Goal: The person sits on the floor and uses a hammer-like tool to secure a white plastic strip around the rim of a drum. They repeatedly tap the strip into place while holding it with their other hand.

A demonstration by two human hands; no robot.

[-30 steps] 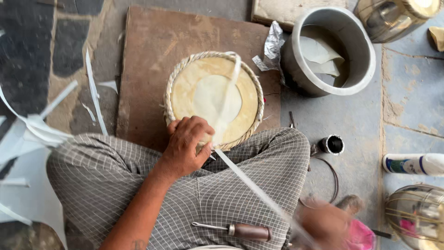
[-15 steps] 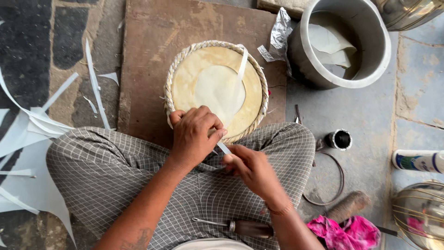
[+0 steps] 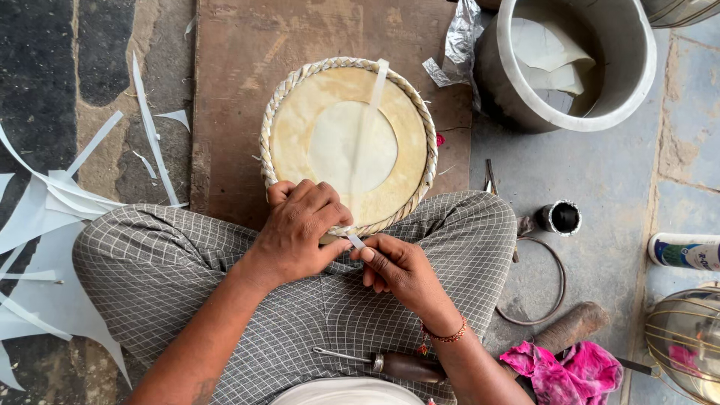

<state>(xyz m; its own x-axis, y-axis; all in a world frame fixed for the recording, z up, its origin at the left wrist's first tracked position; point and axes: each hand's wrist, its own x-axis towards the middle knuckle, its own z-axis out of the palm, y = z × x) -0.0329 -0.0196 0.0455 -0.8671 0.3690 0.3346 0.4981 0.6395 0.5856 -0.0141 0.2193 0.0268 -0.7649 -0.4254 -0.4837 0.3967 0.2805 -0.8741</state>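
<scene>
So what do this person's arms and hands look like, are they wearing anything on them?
Both arms are bare to the edge of the picture, with no sleeves or gloves. The left hand has no rings or bands that show. The right hand has a thin bracelet of reddish and gold beads at the wrist. Fingernails look short.

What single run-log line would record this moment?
left hand: gripping braided drum rim | right hand: pinching white strip at near edge | strip: laid across drum skin | awl: on lap
</scene>
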